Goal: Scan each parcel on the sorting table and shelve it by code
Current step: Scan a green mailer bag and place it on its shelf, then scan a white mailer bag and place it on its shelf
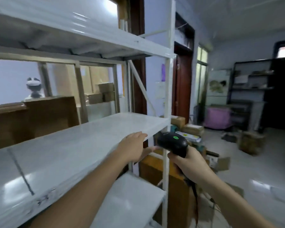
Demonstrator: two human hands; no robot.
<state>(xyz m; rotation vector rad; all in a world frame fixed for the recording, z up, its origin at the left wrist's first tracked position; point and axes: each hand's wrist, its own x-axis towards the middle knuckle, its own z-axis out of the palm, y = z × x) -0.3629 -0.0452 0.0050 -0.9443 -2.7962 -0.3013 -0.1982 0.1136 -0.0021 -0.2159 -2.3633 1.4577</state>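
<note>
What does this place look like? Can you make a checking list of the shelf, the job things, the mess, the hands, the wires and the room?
Surface: white shelf, bare where visible.
Job's things: black scanner with a green spot; brown box behind the shelf.
Clutter: parcels piled on the floor beyond the rack.
Hands: left hand on the shelf's front edge, fingers straight; right hand grips the scanner.
Cables: dark cord hanging below the scanner.
Surroundings: dark shelving, pink bin.
</note>
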